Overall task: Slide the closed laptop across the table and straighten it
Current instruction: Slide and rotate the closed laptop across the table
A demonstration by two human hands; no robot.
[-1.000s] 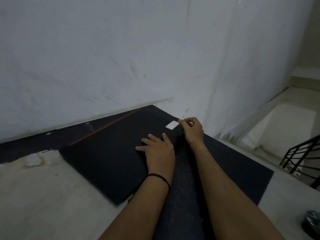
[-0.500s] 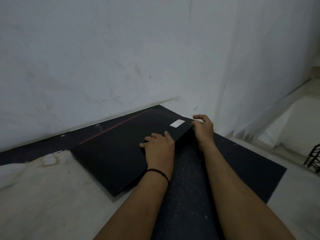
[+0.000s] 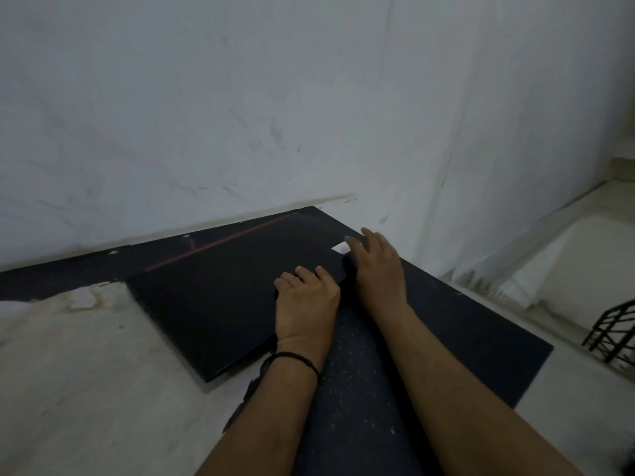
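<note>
A closed black laptop point(image 3: 220, 297) with a thin red line near its far edge and a small white sticker point(image 3: 339, 248) lies skewed on the surface, its far corner near the wall. My left hand point(image 3: 305, 304), a black band on its wrist, presses flat on the lid near the laptop's right edge. My right hand point(image 3: 376, 266) rests at the laptop's right corner, fingers spread over the lid beside the sticker. Neither hand wraps around the laptop.
A black speckled mat point(image 3: 446, 338) lies under my forearms on the pale stone table point(image 3: 86, 389). A white scuffed wall point(image 3: 240, 115) stands right behind. To the right the table drops to a stairwell with a black metal railing point(image 3: 611, 334).
My right hand has gone from hooking the laptop's right corner to lying over it with fingers extended. The laptop has shifted slightly left and toward the wall. My left hand stays pressed on the lid.
</note>
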